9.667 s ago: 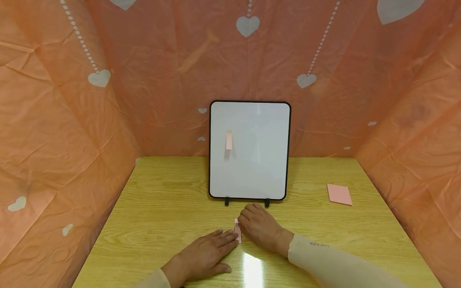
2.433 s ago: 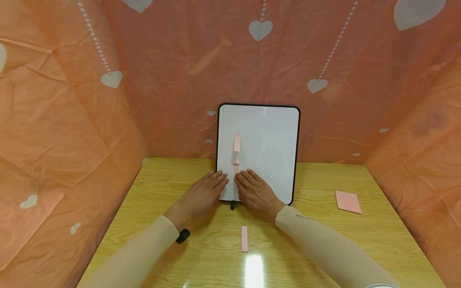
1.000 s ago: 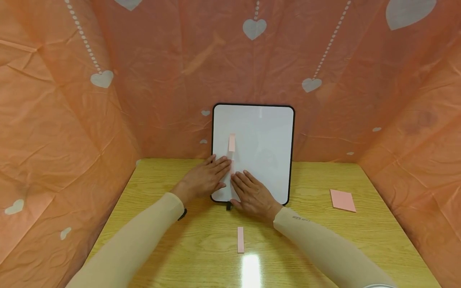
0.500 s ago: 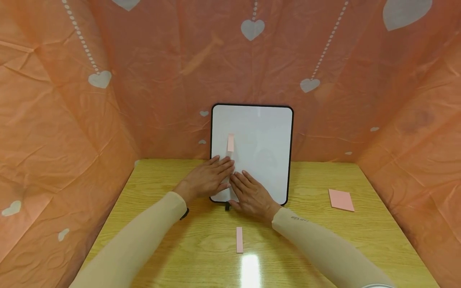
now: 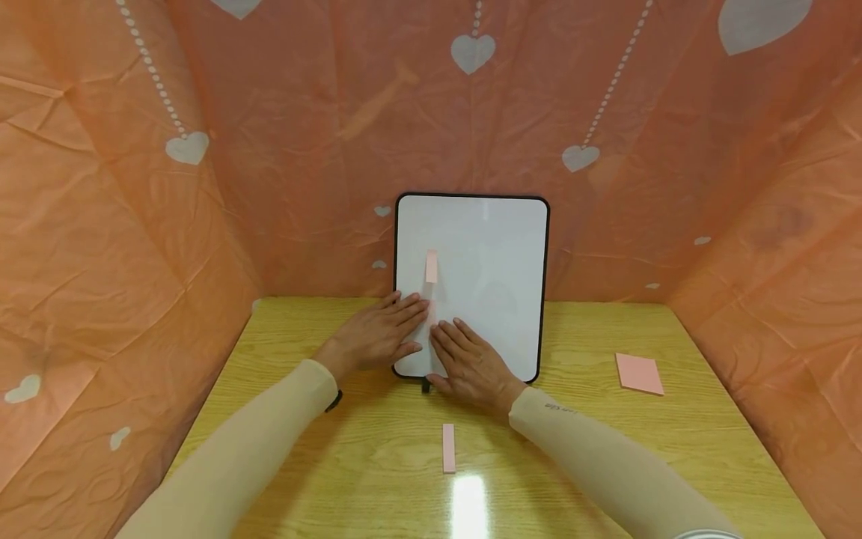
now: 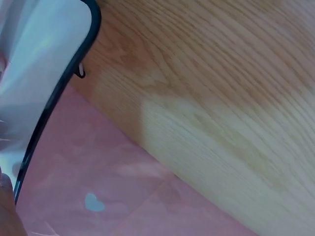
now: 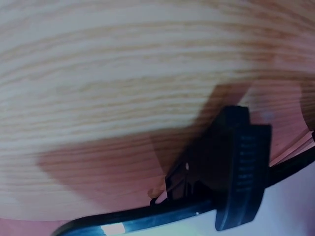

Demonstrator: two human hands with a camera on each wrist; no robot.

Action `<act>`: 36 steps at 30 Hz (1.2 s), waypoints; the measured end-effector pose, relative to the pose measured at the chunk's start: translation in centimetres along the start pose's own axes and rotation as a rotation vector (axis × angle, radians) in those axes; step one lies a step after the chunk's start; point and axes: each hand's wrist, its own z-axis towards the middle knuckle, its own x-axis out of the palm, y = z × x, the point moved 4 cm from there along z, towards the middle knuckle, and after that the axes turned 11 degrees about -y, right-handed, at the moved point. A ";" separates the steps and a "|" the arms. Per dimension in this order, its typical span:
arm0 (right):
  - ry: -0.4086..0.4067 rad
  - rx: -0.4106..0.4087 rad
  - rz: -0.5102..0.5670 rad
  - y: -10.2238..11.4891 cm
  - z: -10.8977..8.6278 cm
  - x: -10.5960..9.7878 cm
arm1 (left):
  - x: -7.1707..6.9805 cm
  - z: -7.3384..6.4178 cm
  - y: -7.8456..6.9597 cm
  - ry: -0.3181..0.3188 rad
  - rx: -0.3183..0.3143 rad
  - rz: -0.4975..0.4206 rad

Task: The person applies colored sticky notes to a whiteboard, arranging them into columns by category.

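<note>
A whiteboard with a black rim leans upright on a stand at the back of the table. One pink sticky strip hangs on its left half, its lower end lifted. Below it a second pink strip lies against the board, partly covered by fingers. My left hand lies with straight fingers on the board's left edge, fingertips beside the lower strip. From the right, my right hand rests flat-fingered on the lower board, fingertips at that strip's bottom. In the left wrist view, only bits of fingers show.
A narrow pink sticky pad lies on the wooden table in front of the board. Farther right lies a square pink pad. A black stand foot fills the right wrist view. Pink cloth hangs around the table.
Both hands have gone from the narrow pad on the table up to the board, where a second strip now sits below the first. Lately my left hand has slid slightly left.
</note>
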 end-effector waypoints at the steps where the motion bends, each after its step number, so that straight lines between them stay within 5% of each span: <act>1: 0.005 0.001 0.000 0.0 0.0 0.0 | 0.0 0.0 -0.1 -0.006 0.006 0.003; 15: -0.016 0.000 0.004 0.0 -0.1 0.2 | 0.0 1.6 -0.8 0.014 0.008 -0.017; 36: -0.039 -0.006 -0.004 0.1 -0.4 0.3 | 0.3 0.0 -0.3 -0.048 0.027 0.021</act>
